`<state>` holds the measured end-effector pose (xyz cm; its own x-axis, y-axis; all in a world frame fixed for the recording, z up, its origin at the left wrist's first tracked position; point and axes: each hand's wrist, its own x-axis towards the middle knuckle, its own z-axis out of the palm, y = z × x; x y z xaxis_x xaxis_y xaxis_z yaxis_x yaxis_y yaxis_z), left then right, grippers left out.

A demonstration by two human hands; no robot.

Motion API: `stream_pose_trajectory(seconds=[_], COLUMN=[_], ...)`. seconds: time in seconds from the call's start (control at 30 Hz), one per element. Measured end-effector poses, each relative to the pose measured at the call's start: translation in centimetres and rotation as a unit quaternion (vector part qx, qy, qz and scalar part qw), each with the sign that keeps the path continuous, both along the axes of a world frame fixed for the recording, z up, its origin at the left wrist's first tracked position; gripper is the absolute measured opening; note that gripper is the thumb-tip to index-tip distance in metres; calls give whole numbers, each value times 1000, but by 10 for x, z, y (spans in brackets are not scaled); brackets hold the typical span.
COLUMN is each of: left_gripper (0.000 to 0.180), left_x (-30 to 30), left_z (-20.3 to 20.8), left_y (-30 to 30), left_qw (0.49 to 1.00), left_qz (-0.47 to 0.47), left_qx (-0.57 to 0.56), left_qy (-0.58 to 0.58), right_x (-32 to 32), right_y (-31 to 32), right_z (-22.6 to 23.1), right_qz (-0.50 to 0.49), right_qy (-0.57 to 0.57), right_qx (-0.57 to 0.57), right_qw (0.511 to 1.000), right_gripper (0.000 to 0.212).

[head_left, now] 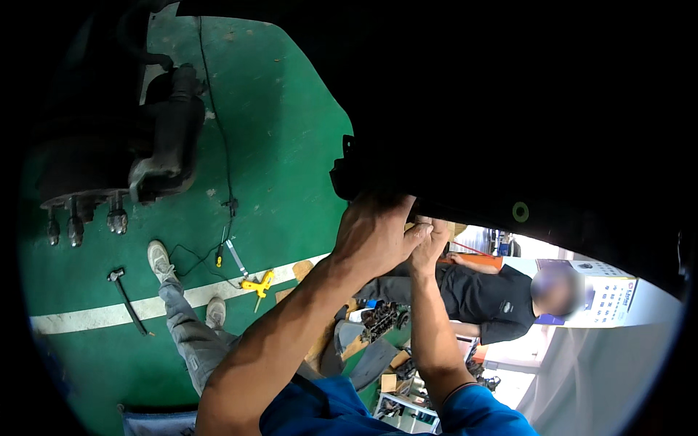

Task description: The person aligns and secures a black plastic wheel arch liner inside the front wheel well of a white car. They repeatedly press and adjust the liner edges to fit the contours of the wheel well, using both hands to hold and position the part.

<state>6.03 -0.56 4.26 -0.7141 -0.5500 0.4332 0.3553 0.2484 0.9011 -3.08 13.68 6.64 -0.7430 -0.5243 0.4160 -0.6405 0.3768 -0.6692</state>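
Reaching up to the lower edge of a dark vehicle body (465, 160), the two bare hands I follow from afar meet side by side, the left hand (374, 227) with its back turned to my view and its thumb stretched toward the right hand (430, 243), which is curled just beside it. The left fingertips disappear into shadow at the edge, so I cannot tell whether either hand is pinching something or merely pressing against the body, which spreads above and to the right of the grip. A pale-green ring (520, 211) marks its dark surface to the right of the hands.

Well to the left of the grip hangs a wheel hub (87, 178), its studs (75, 231) pointing down, beside a curved metal bracket (171, 145). Between hub and hands, a black cable (222, 138) trails over the green floor (283, 145).

Below and left of the hands I see a yellow tool (256, 284) by a white floor line (109, 314), a screwdriver (219, 258) and a silver strip (235, 256) near it. Farther left, a hammer (129, 301) lies near a light shoe (160, 259).

Beyond the grip, lower right, a co-worker in a black shirt (483, 294) appears sideways to my view. Metal parts (382, 320) sit below the hands, between the forearms.
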Motion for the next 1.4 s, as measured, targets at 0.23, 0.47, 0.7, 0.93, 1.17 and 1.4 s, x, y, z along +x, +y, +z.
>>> stream_pose_trajectory(seconds=[0.23, 0.47, 0.7, 0.93, 1.17, 1.4], left_gripper=[42, 36, 38, 40, 37, 46], left_x=[-5, -13, -22, -25, -22, -22], left_z=[1, 3, 7, 6, 6, -2], left_y=[4, 10, 18, 21, 15, 18], left_qw=[998, 993, 989, 989, 989, 994], left_qz=[43, 105, 128, 123, 134, 97], left_qx=[29, 42, 71, 83, 52, 42], left_qy=[21, 38, 32, 30, 36, 19], right_x=[0, -7, -4, -3, -6, -12], right_y=[-3, 11, 9, 12, 16, 22], right_z=[-13, -33, -37, -41, -40, -42], right_qz=[-26, -30, -55, -70, -79, -89], right_qy=[-114, -184, -246, -277, -300, -325], right_qx=[-97, -147, -174, -189, -198, -207], right_qw=[988, 972, 952, 940, 930, 918], right_gripper=[16, 17, 18, 19, 20, 21])
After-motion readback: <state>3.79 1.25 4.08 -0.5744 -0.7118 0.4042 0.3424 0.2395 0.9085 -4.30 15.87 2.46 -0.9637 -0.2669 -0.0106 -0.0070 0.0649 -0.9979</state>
